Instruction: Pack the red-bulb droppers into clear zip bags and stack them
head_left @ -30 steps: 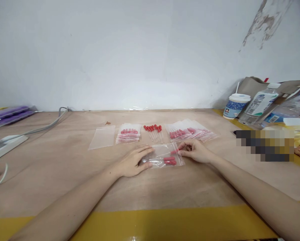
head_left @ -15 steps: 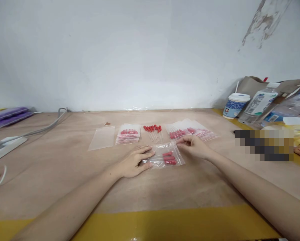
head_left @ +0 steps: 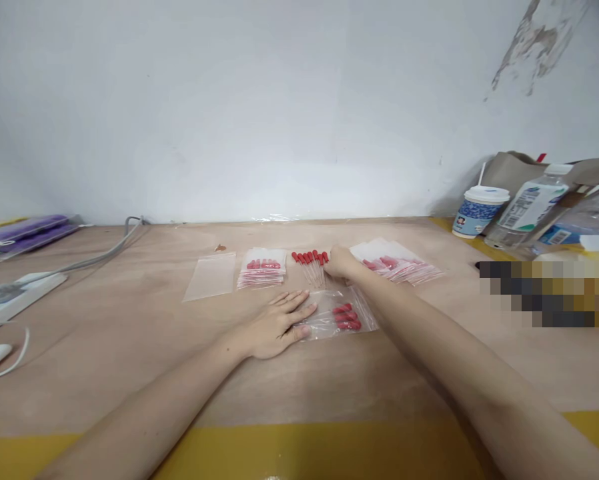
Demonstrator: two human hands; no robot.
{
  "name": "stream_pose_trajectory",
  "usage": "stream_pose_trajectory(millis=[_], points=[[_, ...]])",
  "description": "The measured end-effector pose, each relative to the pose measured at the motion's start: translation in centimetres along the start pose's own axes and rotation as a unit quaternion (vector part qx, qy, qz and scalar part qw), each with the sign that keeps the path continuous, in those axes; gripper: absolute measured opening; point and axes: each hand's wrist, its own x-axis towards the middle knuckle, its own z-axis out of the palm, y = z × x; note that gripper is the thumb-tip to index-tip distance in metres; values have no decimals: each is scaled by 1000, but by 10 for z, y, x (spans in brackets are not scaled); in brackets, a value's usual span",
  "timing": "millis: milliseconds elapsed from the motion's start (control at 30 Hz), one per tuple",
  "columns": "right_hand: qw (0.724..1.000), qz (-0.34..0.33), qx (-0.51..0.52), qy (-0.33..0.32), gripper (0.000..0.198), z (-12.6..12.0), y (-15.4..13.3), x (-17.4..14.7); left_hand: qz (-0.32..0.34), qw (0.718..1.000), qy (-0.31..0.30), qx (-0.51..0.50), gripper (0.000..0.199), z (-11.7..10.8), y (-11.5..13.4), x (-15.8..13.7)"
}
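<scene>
My left hand (head_left: 279,327) lies flat with its fingers stretched out, the thumb and forefinger resting on the left end of a clear zip bag (head_left: 324,327). Inside that bag are several droppers with red bulbs (head_left: 347,319) at the right and clear stems toward my hand. My right hand (head_left: 341,263) is curled at the right side of a row of loose red-bulbed droppers (head_left: 308,259). Its fingertips are mostly hidden, and I cannot make out what is between them. The right forearm passes over the bag's right edge.
Behind lie a flat clear bag (head_left: 210,277), a stack of filled dropper bags (head_left: 262,270) and a fanned pile of filled bags (head_left: 404,263). A paper cup (head_left: 477,213) and a plastic bottle (head_left: 529,207) stand at right. A cable (head_left: 104,252) and power strip (head_left: 29,300) are at left.
My right hand has let go of the zip bag's upper right corner and moved back to the loose droppers. My left hand's fingers have flattened. The view has shifted slightly.
</scene>
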Motion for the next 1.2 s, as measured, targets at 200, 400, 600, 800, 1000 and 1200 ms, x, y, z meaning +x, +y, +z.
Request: stream_pose_trajectory(millis=[200,400,600,800,1000,1200], points=[[997,67,-7,-24,48,-3,-9,-3,0,1000,-1,10,56,0,1,0],[978,-7,188,93,65,-42,38,-38,4,1000,15,-1,56,1,0,1],[899,51,405,160,66,-43,74,-80,9,1000,24,-2,55,1,-1,0],[863,57,478,151,53,-21,64,-93,4,1000,23,-4,54,1,-1,1],[864,23,487,123,52,-16,60,-101,0,1000,15,-2,54,0,0,0],[824,79,553,91,37,-19,67,-102,-2,1000,19,0,56,-1,1,1]])
